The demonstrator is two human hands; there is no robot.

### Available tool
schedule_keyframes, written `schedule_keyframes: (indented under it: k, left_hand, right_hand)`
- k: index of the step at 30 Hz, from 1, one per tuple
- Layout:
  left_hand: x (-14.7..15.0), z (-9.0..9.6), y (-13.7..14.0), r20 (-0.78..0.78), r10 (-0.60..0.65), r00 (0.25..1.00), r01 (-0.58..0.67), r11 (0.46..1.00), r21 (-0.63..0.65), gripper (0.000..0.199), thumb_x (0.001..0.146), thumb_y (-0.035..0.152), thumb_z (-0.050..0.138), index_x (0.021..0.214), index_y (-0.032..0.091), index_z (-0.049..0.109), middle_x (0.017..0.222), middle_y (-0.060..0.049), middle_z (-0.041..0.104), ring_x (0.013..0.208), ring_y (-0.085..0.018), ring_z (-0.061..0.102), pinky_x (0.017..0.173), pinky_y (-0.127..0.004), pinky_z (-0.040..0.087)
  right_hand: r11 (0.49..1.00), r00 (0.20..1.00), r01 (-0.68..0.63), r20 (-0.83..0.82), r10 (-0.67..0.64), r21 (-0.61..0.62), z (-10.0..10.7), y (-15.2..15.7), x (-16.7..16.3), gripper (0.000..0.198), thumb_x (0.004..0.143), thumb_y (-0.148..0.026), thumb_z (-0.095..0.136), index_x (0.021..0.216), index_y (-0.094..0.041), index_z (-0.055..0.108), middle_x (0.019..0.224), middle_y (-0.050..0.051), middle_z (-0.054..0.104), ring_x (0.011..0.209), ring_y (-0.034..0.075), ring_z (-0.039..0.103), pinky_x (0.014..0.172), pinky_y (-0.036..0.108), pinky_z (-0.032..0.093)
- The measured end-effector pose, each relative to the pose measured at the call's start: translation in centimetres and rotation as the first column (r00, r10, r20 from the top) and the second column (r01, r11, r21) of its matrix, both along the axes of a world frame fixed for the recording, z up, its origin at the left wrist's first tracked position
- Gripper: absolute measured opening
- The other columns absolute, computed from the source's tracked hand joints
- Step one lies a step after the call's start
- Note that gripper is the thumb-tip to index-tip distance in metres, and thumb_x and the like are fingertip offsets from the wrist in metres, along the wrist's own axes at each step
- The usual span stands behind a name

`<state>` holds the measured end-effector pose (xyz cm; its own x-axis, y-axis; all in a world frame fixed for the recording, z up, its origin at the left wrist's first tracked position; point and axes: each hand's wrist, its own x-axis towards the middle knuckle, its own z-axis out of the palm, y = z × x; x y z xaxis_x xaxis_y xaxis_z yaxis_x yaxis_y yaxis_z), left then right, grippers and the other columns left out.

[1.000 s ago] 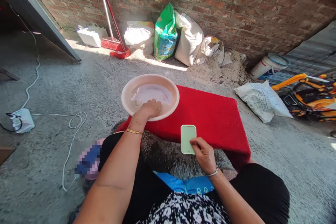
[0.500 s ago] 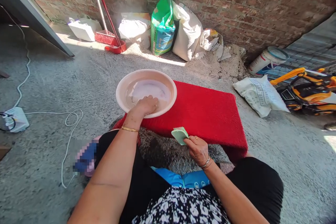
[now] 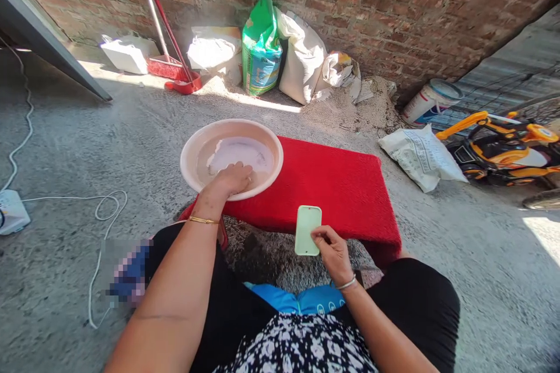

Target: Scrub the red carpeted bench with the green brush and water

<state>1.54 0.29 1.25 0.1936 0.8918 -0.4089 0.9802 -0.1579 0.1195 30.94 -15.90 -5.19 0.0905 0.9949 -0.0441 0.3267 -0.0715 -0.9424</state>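
My left hand (image 3: 235, 178) reaches over the near rim of a pale pink basin (image 3: 187, 166). Its fingers bend down into cloudy water, so the tips and anything under them are hidden. At the near edge of a red cloth-covered bench (image 3: 336, 178), my right hand (image 3: 333, 250) pinches a light green scrub brush (image 3: 307, 227) by its right side between thumb and fingers. The brush's flat rectangular back faces me and its bristles are out of sight. The basin stands on the left end of the bench.
Sacks (image 3: 301, 64), a red broom and dustpan (image 3: 184, 84) and a bucket (image 3: 431, 102) stand by the brick wall. A white bag (image 3: 424, 154) and a yellow-black toy vehicle (image 3: 494, 148) are at right. A white cable (image 3: 102, 233) loops over the floor at left.
My right hand has turned the scrub brush from a slant with bristles showing to upright, flat back towards me. The left hand stays in the basin; the whole view has shifted slightly.
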Motion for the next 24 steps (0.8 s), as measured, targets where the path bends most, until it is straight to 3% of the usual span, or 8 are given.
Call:
schedule_keyframes:
  k: [3,6,14,17,20,24]
  left_hand:
    - [0.0,0.0,0.1,-0.013,0.0,1.0,0.0,1.0,-0.006,0.04,0.093,0.034,0.037,0.126,0.019,0.055,0.124,-0.016,0.055,0.114,-0.033,0.056,0.09,-0.045,0.047]
    - [0.0,0.0,0.1,-0.021,0.008,1.0,-0.008,1.0,-0.001,0.04,0.093,0.033,0.037,0.126,0.02,0.055,0.123,-0.016,0.055,0.112,-0.032,0.058,0.089,-0.044,0.047]
    - [-0.1,0.0,0.1,0.0,0.015,1.0,-0.015,1.0,-0.023,0.039,0.093,0.034,0.038,0.125,0.019,0.054,0.125,-0.016,0.054,0.115,-0.032,0.056,0.092,-0.045,0.046]
    - [0.0,0.1,0.1,0.002,0.017,1.0,-0.017,1.0,-0.027,0.038,0.093,0.034,0.038,0.124,0.019,0.054,0.126,-0.015,0.054,0.116,-0.031,0.055,0.093,-0.045,0.046]
    - [0.0,0.2,0.0,0.0,0.015,1.0,-0.015,1.0,-0.022,0.037,0.093,0.032,0.039,0.124,0.018,0.055,0.125,-0.016,0.054,0.116,-0.031,0.055,0.093,-0.045,0.046]
    - [0.0,0.0,-0.1,0.008,0.011,1.0,-0.01,1.0,-0.012,0.037,0.092,0.032,0.04,0.124,0.018,0.055,0.123,-0.016,0.055,0.116,-0.032,0.055,0.093,-0.046,0.046]
  right_hand:
    - [0.993,0.99,-0.098,-0.113,0.089,-0.069,-0.1,1.7,-2.8,0.028,0.075,-0.048,0.063,0.072,-0.02,0.065,0.066,-0.002,0.057,0.064,0.012,0.047,0.059,0.023,0.037]
    - [0.991,0.984,-0.075,-0.172,0.055,-0.114,-0.6,2.3,-2.5,0.028,0.07,-0.047,0.067,0.07,-0.02,0.064,0.064,-0.003,0.055,0.062,0.012,0.045,0.058,0.023,0.036]
    - [0.956,0.965,0.207,-0.118,-0.234,-0.207,0.1,0.0,6.6,0.038,0.059,-0.052,0.076,0.076,-0.02,0.064,0.062,-0.003,0.056,0.05,0.01,0.04,0.046,0.023,0.032]
    - [0.945,0.953,0.266,-0.097,-0.288,-0.192,0.9,-0.3,7.5,0.039,0.061,-0.053,0.075,0.079,-0.02,0.063,0.061,-0.004,0.055,0.047,0.009,0.038,0.043,0.023,0.029]
    - [0.977,0.979,0.168,-0.09,-0.18,-0.135,1.4,0.4,5.0,0.032,0.066,-0.049,0.071,0.078,-0.02,0.064,0.064,-0.003,0.056,0.053,0.011,0.043,0.048,0.023,0.033]
    - [0.996,0.996,-0.078,-0.042,0.076,-0.039,1.3,2.5,-1.1,0.023,0.075,-0.042,0.062,0.074,-0.02,0.065,0.067,-0.002,0.057,0.064,0.012,0.047,0.058,0.023,0.036]
